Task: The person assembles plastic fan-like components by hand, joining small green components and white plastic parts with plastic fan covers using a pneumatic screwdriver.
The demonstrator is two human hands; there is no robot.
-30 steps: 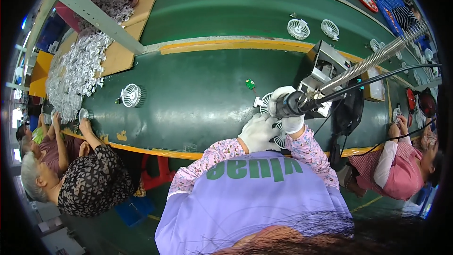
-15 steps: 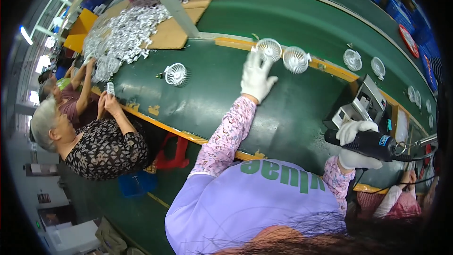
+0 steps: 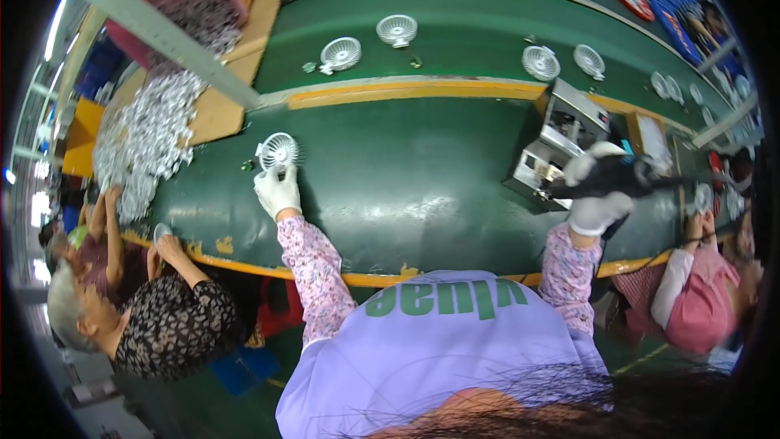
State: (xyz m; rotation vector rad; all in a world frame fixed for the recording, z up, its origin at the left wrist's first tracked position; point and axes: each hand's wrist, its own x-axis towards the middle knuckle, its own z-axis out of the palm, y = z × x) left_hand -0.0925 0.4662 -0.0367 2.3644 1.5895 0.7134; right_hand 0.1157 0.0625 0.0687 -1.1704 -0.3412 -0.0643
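Note:
My left hand (image 3: 278, 193), in a white glove, closes its fingertips on the near rim of a round white slatted fan housing (image 3: 279, 146) on the green bench. A tiny green part (image 3: 247, 166) lies beside that housing. On the right, my gloved right hand (image 3: 598, 213) is wrapped round a black power screwdriver (image 3: 608, 177), which lies roughly level. Its tip end is at the front of a metal box-shaped screw feeder (image 3: 561, 134); whether it touches cannot be made out.
Beyond the bench's yellow-edged strip (image 3: 422, 91), several more fan housings (image 3: 340, 54) lie on a green conveyor (image 3: 463, 32). A heap of small white parts (image 3: 150, 126) sits at the left by a slanting post (image 3: 162, 28). People work on both sides.
My left hand has moved left from the two housings at the strip to the one on the bench. Those two now lie on the conveyor. The screwdriver has shifted to the feeder's front.

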